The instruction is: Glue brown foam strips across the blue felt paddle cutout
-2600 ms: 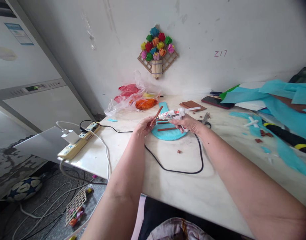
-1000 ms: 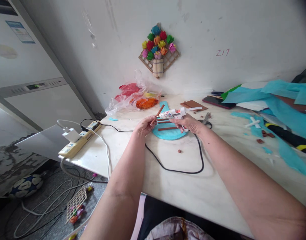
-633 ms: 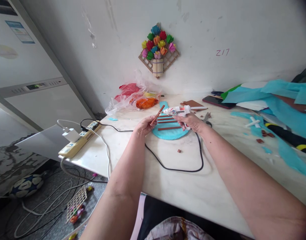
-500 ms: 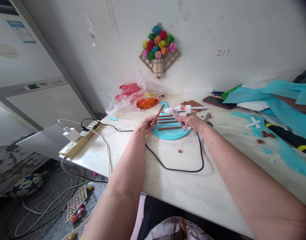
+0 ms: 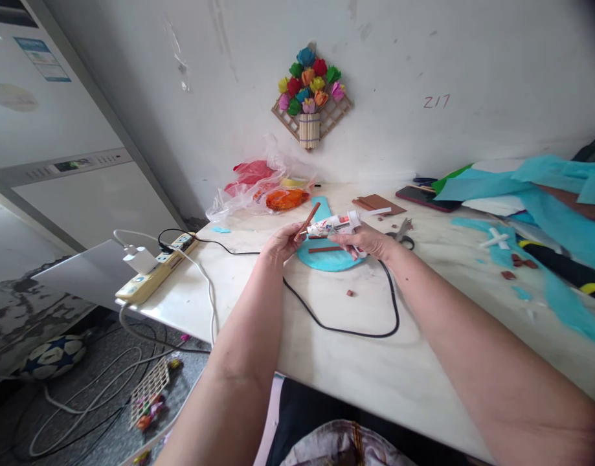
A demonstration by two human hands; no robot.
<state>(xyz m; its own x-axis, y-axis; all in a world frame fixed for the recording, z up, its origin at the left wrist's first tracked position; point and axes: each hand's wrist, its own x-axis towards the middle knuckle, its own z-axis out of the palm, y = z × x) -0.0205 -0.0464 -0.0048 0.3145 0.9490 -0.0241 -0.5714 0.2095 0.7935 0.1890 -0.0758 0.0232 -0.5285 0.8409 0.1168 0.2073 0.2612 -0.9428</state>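
Observation:
My left hand (image 5: 283,242) pinches a thin brown strip (image 5: 311,217), tilted up and to the right. In my right hand (image 5: 368,241) is a white glue gun (image 5: 333,224), with a pale glue stick (image 5: 379,211) poking out of its back. The gun's nozzle meets the lower part of the strip, close to my left fingers. Beneath both hands lies a rounded light-blue felt piece (image 5: 331,262) with a narrow neck. Brown strips (image 5: 325,250) lie across it, partly hidden by the gun and my right hand.
Scissors (image 5: 403,237) and a brown sheet (image 5: 382,203) lie to the right. The gun's black cord (image 5: 336,331) loops in front. A power strip (image 5: 149,275) sits at the left edge, plastic bags (image 5: 272,191) at the back, blue felt scraps (image 5: 544,184) at the far right.
My right hand has brought the glue gun left and slightly down, its nozzle sliding along the brown strip toward my left fingers. The left hand has stayed nearly still.

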